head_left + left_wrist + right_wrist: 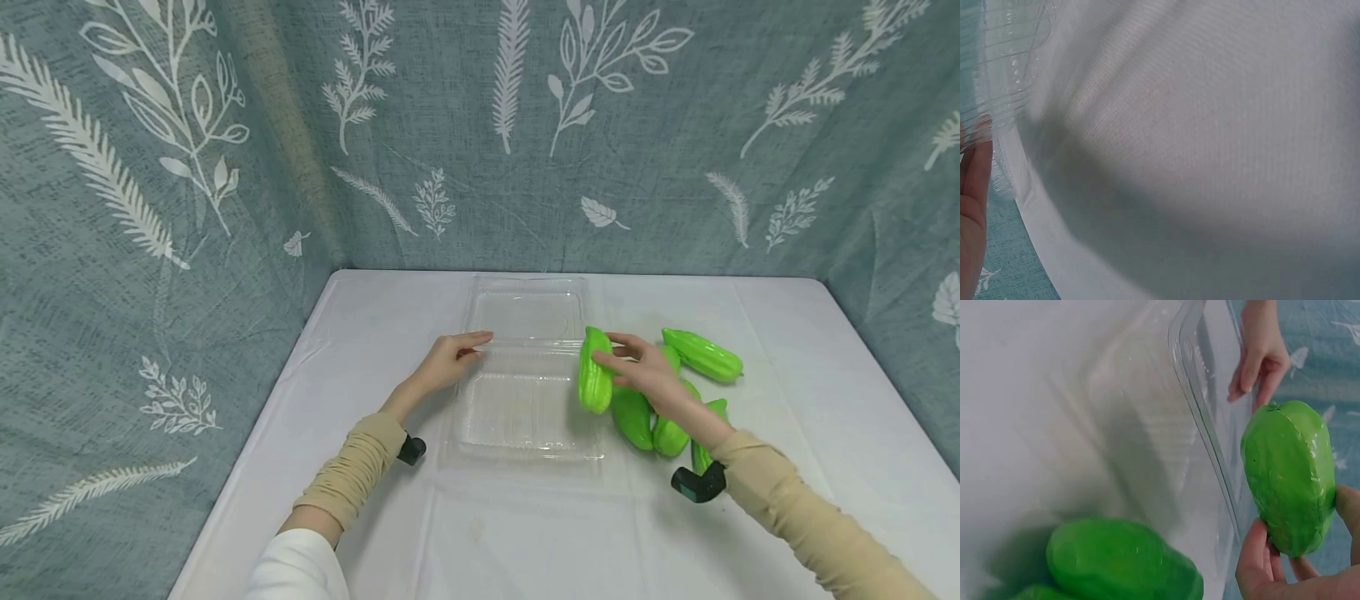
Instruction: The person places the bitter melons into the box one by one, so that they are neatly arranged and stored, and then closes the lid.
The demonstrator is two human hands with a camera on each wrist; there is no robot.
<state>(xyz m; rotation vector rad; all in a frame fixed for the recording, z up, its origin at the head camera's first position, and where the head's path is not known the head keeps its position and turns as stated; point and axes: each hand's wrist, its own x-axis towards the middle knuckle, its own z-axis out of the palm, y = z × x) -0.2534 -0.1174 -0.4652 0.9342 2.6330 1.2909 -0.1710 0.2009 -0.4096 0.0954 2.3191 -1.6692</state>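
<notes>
My right hand (647, 371) pinches a glossy bright-green, oblong ridged fruit (596, 372) between thumb and fingers. It is held up over the right edge of a clear plastic clamshell box (517, 412). In the right wrist view the fruit (1289, 478) stands upright in my fingertips, its small stem end at the top. My left hand (448, 360) grips the box at its left side, near the hinge; in the left wrist view fingers (979, 165) show at the ribbed plastic. The box's lid (528, 312) lies folded back, away from me.
Several more green fruits lie right of the box, partly hidden under my right hand and forearm; one fruit (703, 356) lies farther back. A white cloth covers the table (525, 533). Patterned blue-green curtains (465, 125) hang behind and along both sides.
</notes>
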